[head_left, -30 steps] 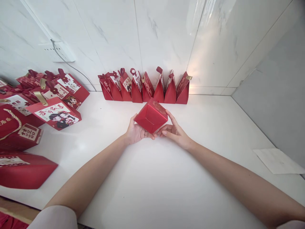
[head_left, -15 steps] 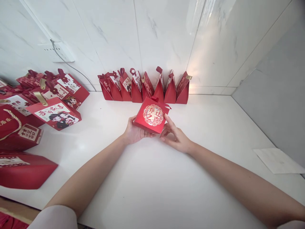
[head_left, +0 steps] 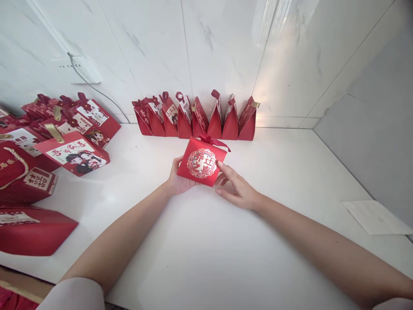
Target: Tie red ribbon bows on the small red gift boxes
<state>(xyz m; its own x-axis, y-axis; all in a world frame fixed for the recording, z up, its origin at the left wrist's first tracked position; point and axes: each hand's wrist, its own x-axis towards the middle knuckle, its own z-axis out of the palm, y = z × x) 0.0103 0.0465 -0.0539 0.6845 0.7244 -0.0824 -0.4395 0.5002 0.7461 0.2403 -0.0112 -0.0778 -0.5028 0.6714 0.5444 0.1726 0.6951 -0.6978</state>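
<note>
A red gift box (head_left: 203, 162) with a round gold-and-white emblem and characters on its face is held just in front of the middle of the row. A dark red ribbon (head_left: 213, 141) is at its top. My left hand (head_left: 180, 180) cups the box from its left side and underneath, part of its fingers hidden behind it. At the right corner, my right hand (head_left: 237, 187) has one digit on the front face and others curled beside and partly behind the edge. Behind the box stands a row of several red, pointed gift boxes (head_left: 195, 125) with ribbon or gold loops.
A pile of red gift boxes (head_left: 75, 157) and a red bag with a rope handle (head_left: 22, 161) crowd the left side. A white sheet (head_left: 376, 216) lies on the white table (head_left: 206, 254) at right. A cable (head_left: 97, 89) hangs from a wall socket.
The red gift box has tilted and come slightly down and towards me, so its emblem face has turned and more ribbon shows. Both hands stay on it.
</note>
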